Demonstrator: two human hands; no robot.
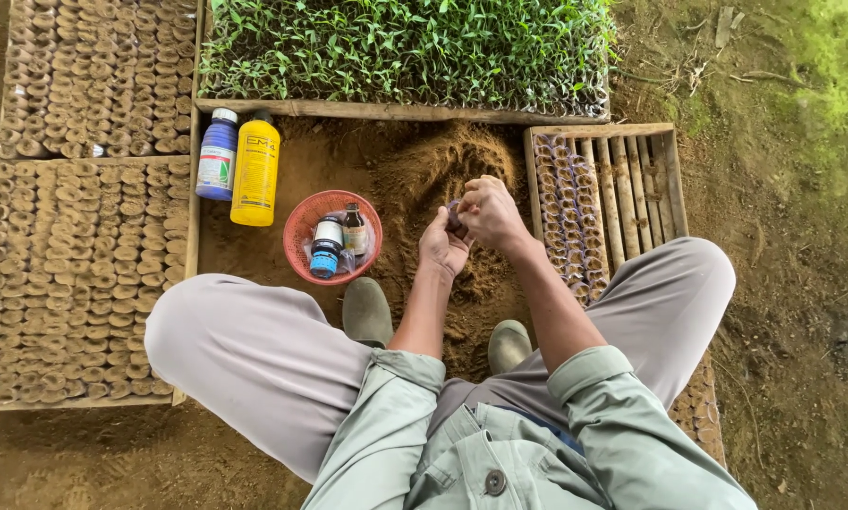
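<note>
Two bottles are laid side by side on the bare soil at the upper left: a blue bottle (217, 154) with a white cap and a pale label band, and just beside it a taller yellow bottle (256, 171) with dark print on its face. Below and to the right of them a round red basket (301, 227) is set on the ground, and in it are held a small dark bottle with a blue base and white label (327, 247), a slimmer brown bottle (353, 230) and some clear plastic wrapping. To the left, two wooden trays (194, 236) are packed tightly with rows of small soil-filled pots (no green shows in them), while the tray along the top (396, 110) is crowded with green seedlings. On the right a slatted wooden tray (632, 179) is only partly filled, its left columns being taken up by small pots. In the middle a heap of loose brown soil (443, 161) is piled. Above it a small dark pot (454, 215) is held between both hands: the grip of the left hand (440, 247) is closed around it from below, and the right hand (488, 212) is curled over its top, fingers bent onto it. Two grey shoes (367, 310) are planted on the soil beneath.
</note>
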